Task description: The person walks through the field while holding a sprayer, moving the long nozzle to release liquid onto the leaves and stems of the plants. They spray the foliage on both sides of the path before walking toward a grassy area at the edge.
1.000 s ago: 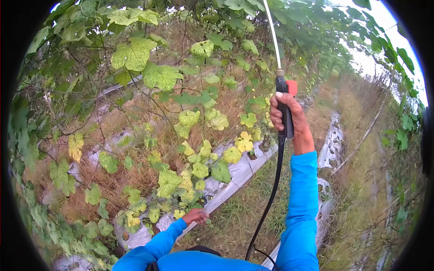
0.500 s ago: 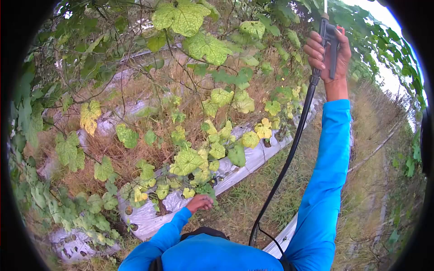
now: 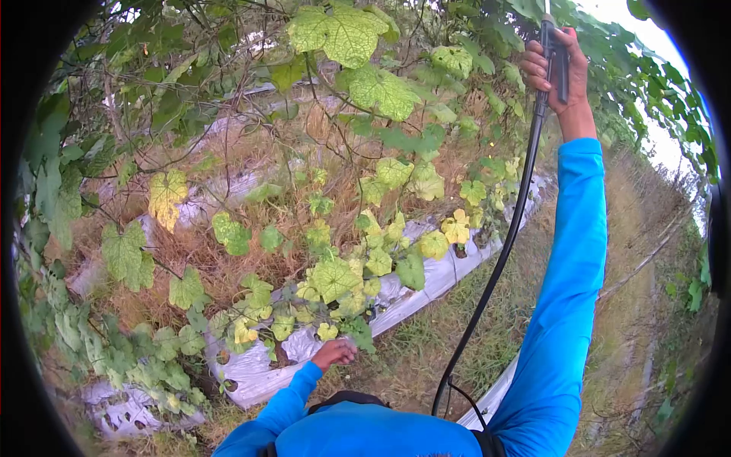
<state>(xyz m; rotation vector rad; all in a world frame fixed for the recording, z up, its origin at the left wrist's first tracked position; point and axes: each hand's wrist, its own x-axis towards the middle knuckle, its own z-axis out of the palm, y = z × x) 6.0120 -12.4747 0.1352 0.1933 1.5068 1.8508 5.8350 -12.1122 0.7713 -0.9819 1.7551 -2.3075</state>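
Note:
High at the upper right, my right hand [image 3: 560, 72] is wrapped round the grey trigger handle of a spray wand [image 3: 547, 47], whose thin tube runs up out of the view. A black hose [image 3: 499, 263] comes down from the handle to my body. Low in the middle, my left hand [image 3: 335, 353] hangs with its fingers curled in; nothing shows in it. Close by are green leaves [image 3: 358, 331] and silvery plastic sheeting [image 3: 259, 377] on the ground.
Climbing vines with large mottled leaves [image 3: 339, 34] hang ahead, some turned yellow [image 3: 167, 199]. Dry brown grass [image 3: 251, 259] covers the ground between strips of sheeting. Grassy ground [image 3: 426, 343] runs to the right, and more vines [image 3: 670, 76] rise at the upper right.
My right hand has risen slightly with the spray wand. My left hand sits a little lower in view, still curled. The plants have shifted to the right in view.

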